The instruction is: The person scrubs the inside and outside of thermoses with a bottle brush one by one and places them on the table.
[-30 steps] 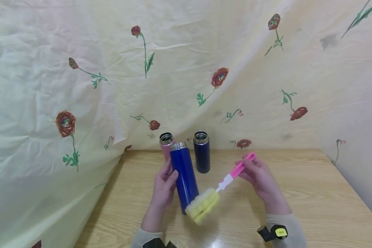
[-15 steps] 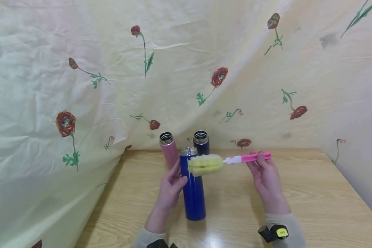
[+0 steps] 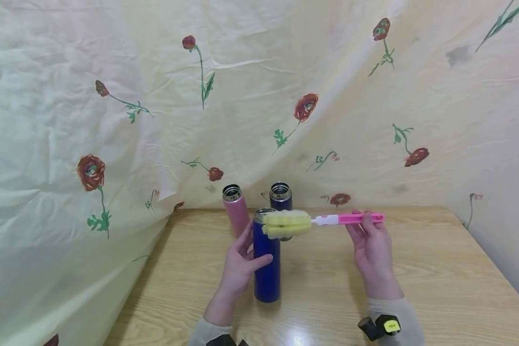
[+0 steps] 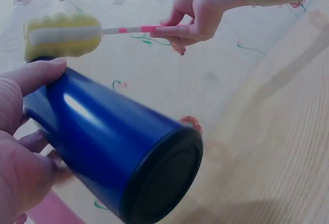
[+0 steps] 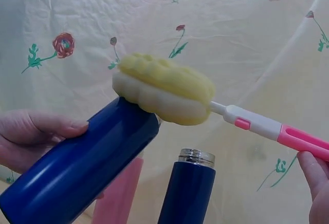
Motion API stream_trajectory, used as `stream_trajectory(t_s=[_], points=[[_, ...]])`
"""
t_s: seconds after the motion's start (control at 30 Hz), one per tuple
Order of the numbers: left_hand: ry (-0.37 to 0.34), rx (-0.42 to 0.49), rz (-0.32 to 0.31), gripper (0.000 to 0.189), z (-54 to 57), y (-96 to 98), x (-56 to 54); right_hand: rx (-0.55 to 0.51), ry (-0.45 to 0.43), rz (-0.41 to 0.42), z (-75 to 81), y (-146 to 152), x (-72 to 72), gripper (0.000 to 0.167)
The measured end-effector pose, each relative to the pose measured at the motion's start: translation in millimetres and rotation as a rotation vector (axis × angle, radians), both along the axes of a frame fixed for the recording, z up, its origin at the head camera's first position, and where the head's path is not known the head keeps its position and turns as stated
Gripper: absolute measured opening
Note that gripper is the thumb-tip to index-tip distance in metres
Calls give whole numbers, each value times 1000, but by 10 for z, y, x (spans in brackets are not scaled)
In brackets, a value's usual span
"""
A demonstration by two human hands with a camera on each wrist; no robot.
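My left hand [image 3: 239, 269] grips a tall blue thermos bottle [image 3: 266, 274], held up off the table with its dark base showing in the left wrist view. In my right hand [image 3: 374, 250] is the pink handle of a bottle brush [image 3: 354, 219], pinched between thumb and fingers. The brush's yellow and white sponge head [image 5: 164, 88] lies sideways across the top of the blue bottle, partly covering its steel neck in the head view. Whether sponge and bottle touch I cannot tell.
A pink thermos bottle [image 3: 236, 211] and a dark navy thermos bottle [image 3: 281, 203] stand lidless at the back of the wooden table [image 3: 432, 278]. Behind them hangs a flowered cloth [image 3: 251, 120], which also drapes along the left side.
The brush has swung up from beside the bottle's lower part to level across its top. The blue bottle has shifted right and tilts differently. My right hand has moved slightly right.
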State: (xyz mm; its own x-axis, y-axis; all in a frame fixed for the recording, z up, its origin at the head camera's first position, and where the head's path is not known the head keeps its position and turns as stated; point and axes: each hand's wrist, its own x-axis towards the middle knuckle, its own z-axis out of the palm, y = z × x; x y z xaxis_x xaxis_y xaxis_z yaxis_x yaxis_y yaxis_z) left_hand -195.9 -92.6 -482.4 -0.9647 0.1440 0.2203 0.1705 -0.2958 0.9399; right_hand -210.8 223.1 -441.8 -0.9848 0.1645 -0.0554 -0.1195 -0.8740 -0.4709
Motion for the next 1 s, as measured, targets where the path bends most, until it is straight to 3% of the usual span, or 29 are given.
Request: stream_trajectory(t_s=[0.23, 0.6, 1.0], points=[[-10, -73, 21, 92, 40, -15, 30, -20, 5, -4, 3, 16, 11, 9], [-10, -12, -39, 87, 26, -21, 20, -76, -39, -24, 49, 1, 39, 11], [-47, 17, -42, 81, 18, -31, 7, 13, -19, 42, 25, 24, 22, 9]])
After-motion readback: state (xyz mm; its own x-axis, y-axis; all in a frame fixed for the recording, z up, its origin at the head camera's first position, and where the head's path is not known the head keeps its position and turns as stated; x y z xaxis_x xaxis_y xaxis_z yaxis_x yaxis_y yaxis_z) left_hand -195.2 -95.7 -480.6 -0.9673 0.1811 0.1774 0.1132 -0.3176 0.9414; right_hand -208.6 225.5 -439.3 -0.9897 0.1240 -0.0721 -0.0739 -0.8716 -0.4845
